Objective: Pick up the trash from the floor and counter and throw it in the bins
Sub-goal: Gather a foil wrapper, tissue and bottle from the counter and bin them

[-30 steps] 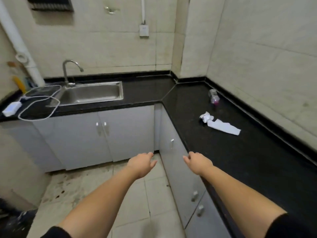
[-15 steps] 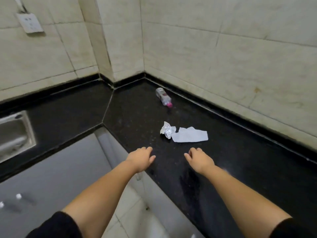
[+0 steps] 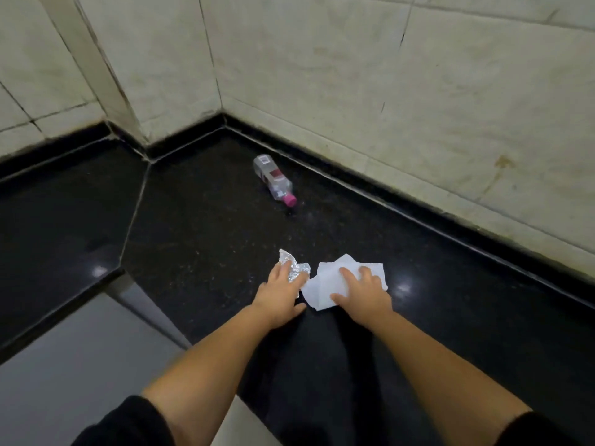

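1. The bottle beyond your hands lies flat with a pink cap; its label isn't readable.
2. Your left hand lies open on the foil; your right hand presses spread fingers on the tissue.
3. Glossy black counter, tiled wall behind.

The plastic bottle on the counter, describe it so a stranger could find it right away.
On the black counter, look toward the corner of the tiled walls. The plastic bottle lies on its side there, untouched. Clear with a pink cap, unlike the foil and paper nearer the hands.
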The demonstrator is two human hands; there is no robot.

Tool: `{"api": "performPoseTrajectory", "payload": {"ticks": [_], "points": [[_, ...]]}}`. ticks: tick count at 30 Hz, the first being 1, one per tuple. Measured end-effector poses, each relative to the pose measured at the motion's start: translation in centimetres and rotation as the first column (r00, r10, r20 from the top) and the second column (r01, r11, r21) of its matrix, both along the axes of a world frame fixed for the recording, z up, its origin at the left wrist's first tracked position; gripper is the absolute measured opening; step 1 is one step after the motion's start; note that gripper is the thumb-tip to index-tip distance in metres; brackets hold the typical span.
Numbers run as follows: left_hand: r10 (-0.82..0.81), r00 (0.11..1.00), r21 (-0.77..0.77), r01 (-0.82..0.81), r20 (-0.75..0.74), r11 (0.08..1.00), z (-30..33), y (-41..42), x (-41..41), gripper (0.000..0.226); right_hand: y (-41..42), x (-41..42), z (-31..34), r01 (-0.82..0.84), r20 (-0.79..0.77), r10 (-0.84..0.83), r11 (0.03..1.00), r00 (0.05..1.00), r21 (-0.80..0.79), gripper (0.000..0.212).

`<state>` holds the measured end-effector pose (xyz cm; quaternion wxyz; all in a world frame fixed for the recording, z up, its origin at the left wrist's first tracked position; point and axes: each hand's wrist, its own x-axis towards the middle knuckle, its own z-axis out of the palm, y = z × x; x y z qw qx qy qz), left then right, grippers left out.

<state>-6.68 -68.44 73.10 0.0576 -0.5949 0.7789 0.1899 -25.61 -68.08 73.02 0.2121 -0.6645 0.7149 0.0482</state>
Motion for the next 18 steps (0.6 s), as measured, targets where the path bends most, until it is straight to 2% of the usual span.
{"api": "performPoseTrajectory", "payload": {"ticks": [2, 4, 7, 9, 11, 15, 18], "points": [[-0.022, 1.000, -0.046, 0.023, 0.013, 0.999, -0.4, -0.4, -0.1, 0.059, -0.4, 0.0, -0.5, -0.051, -0.046, 0.050, 0.999, 0.998, -0.007, 0.052], [-0.061, 0.997, -0.118, 0.066, 0.045, 0.991, -0.7, -0.7, -0.3, 0.053, -0.5, -0.2, -0.8, -0.050, 0.020, 0.051, 0.999, 0.999, -0.013, 0.041], [-0.103, 0.989, -0.128, 0.116, 0.104, 0.985, -1.0, -1.4, 1.5, 0.055, -1.5, 0.5, -0.8, -0.059, 0.077, 0.058, 0.998, 0.995, 0.011, 0.025], [-0.089, 0.989, -0.112, 0.102, 0.115, 0.989, -1.2, -1.7, 2.8, 0.055, -2.1, 0.9, -0.6, -0.071, 0.084, 0.071, 0.997, 0.994, -0.010, 0.021], [-0.014, 0.995, -0.128, 0.026, 0.095, 0.991, -0.9, -3.3, 5.4, 0.054, -3.8, 2.6, 0.4, -0.027, 0.139, 0.036, 0.998, 0.990, -0.065, 0.007], [0.088, 0.992, -0.161, -0.072, 0.095, 0.984, -0.1, -8.1, 10.5, 0.054, -8.7, 6.8, 3.6, 0.059, 0.283, -0.029, 0.993, 0.959, -0.098, 0.018], [0.102, 0.991, -0.166, -0.087, 0.082, 0.982, 0.0, -12.1, 13.1, 0.054, -12.3, 9.4, 4.7, 0.090, 0.188, -0.064, 0.987, 0.980, -0.132, 0.014]]}}
